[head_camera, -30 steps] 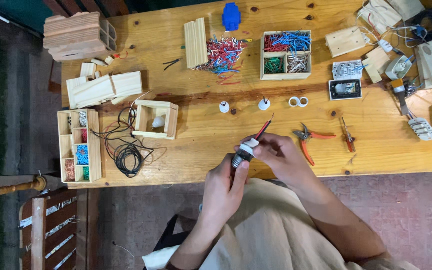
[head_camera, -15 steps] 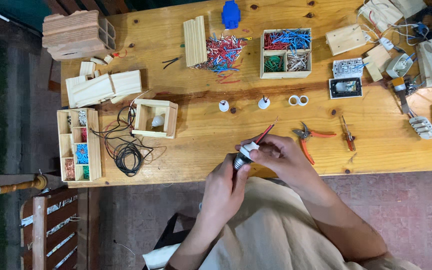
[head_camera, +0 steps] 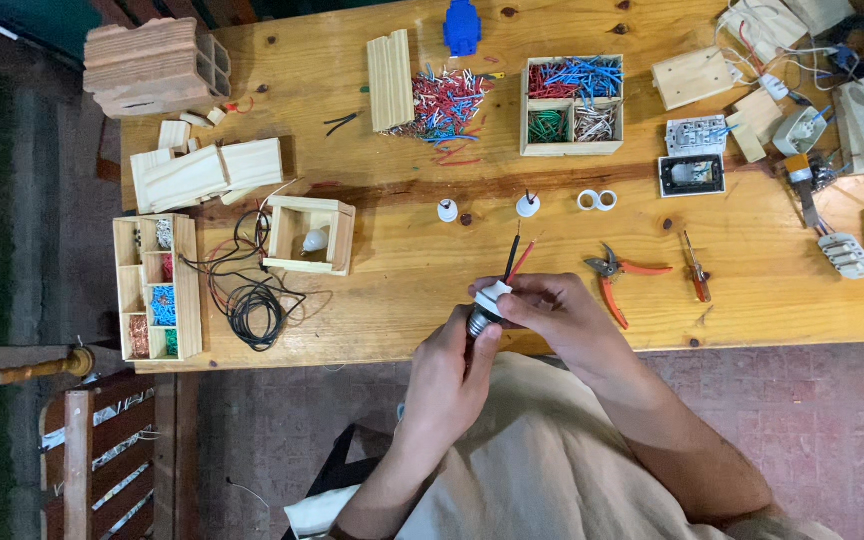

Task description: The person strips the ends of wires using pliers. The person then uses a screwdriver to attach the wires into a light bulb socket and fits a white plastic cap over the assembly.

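White plastic and a silvery threaded base make up the small lamp socket (head_camera: 485,308) pinched between both hands at the near edge of the counter (head_camera: 402,270). The left hand (head_camera: 449,375) wraps its fingers around the metal end from below, thumb pressed on the side; the right hand (head_camera: 552,315) closes thumb and fingertips on the white cap. Two short wires (head_camera: 517,256), one black and one red, stick up out of the cap toward the middle of the counter. Just to the right lie orange-handled pliers (head_camera: 620,278) and a small screwdriver (head_camera: 695,272). Beyond the wires sit two more white sockets (head_camera: 527,205) and a pair of white rings (head_camera: 597,200). To the left, a coil of black cable (head_camera: 252,305) runs to an open wooden box with a bulb (head_camera: 312,237). Farther back is a loose heap of coloured wire scraps (head_camera: 445,102) beside a compartment tray (head_camera: 572,106).
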